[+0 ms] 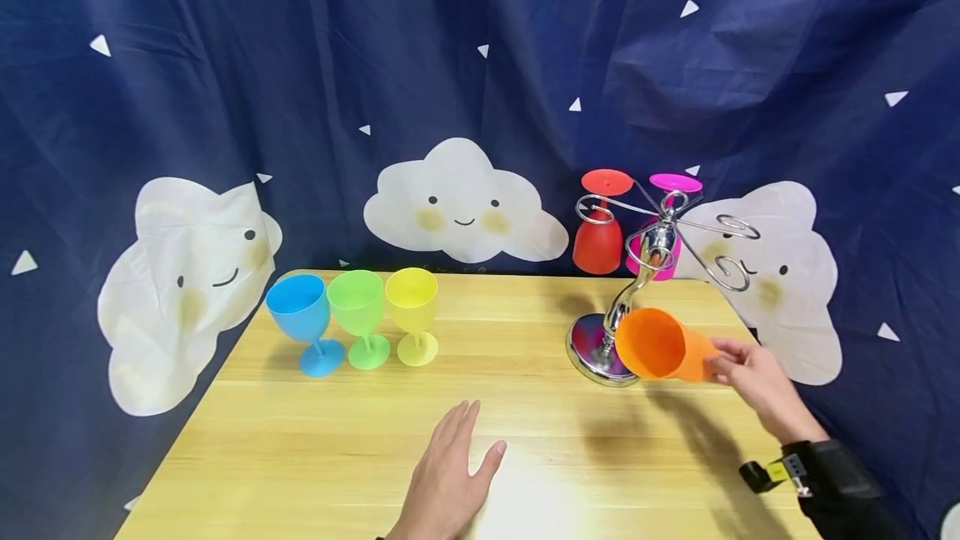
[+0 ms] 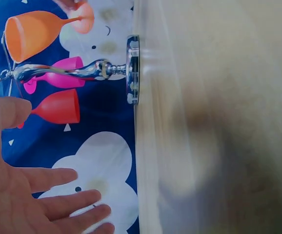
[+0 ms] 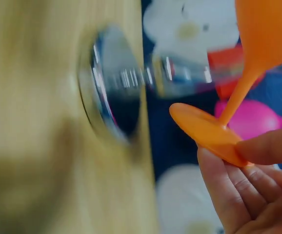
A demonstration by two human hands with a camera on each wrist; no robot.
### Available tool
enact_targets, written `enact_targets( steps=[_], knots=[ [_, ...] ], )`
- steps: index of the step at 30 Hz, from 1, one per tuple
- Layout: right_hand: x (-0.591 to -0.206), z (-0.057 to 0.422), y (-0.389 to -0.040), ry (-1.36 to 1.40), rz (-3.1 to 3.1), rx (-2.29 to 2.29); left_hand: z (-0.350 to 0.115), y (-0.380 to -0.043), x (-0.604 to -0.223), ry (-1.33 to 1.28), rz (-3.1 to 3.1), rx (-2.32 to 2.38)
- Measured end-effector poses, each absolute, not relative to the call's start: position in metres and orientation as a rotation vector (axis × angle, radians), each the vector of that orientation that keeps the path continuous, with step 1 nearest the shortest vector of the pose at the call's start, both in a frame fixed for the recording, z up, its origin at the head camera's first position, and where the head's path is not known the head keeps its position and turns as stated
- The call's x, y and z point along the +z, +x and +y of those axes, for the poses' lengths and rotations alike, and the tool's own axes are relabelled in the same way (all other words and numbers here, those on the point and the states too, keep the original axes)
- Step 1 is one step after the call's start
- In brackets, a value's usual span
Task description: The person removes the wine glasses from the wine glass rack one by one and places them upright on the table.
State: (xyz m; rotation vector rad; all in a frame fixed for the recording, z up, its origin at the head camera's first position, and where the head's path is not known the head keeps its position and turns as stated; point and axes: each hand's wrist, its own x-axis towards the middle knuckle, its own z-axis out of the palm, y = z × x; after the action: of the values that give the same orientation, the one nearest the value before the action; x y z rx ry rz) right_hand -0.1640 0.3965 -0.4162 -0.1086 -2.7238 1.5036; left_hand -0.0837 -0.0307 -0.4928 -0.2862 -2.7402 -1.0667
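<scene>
My right hand (image 1: pixel 761 382) pinches the round foot of an orange plastic goblet (image 1: pixel 651 343) between thumb and fingers. The goblet is tilted, its mouth toward the head camera, in front of a chrome goblet rack (image 1: pixel 621 307). In the right wrist view the thumb lies on one face of the goblet's foot (image 3: pixel 204 131), fingers on the other. A red goblet (image 1: pixel 598 244) and a magenta goblet (image 1: pixel 677 183) hang upside down from the rack's wire arms. Near the table's front middle, my left hand (image 1: pixel 447 473) holds nothing, its fingers straight and thumb spread.
At the table's left back stand a blue goblet (image 1: pixel 300 311), a green goblet (image 1: pixel 357 304) and a yellow goblet (image 1: pixel 412 302), upright in a row. Curled wire arms (image 1: pixel 731 269) stick out on the rack's right. Behind the wooden table (image 1: pixel 510 340) hangs a dark blue curtain (image 1: pixel 420 40) with clouds.
</scene>
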Motion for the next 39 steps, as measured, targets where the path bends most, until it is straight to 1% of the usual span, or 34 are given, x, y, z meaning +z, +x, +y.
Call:
enact_targets(
  steps=[5,10,18,24,27,33,39],
  knots=[
    [-0.438,0.358,-0.15,-0.22,-2.539,1.964,-0.03,-0.088,-0.489,-0.339,-2.728,-1.171],
    [-0.452,0.314,-0.137,-0.296,-2.324,2.261,-0.026,-0.094,-0.482,-0.399,-2.698,-1.358],
    [-0.475,0.244,-0.11,-0.183,-2.121,2.625,-0.007,-0.098,-0.471,-0.535,-2.52,-1.564],
    [-0.483,0.2,-0.096,-0.218,-2.061,2.705,0.006,-0.101,-0.473,-0.614,-2.284,-1.581],
    [-0.485,0.185,-0.091,-0.229,-2.026,2.731,0.008,-0.101,-0.476,-0.587,-2.217,-1.534],
    [-0.49,0.169,-0.084,-0.222,-1.932,2.788,0.007,-0.098,-0.481,-0.479,-2.191,-1.5],
    [-0.493,0.163,-0.081,-0.247,-1.914,2.773,0.005,-0.098,-0.484,-0.49,-2.178,-1.478]
  ],
)
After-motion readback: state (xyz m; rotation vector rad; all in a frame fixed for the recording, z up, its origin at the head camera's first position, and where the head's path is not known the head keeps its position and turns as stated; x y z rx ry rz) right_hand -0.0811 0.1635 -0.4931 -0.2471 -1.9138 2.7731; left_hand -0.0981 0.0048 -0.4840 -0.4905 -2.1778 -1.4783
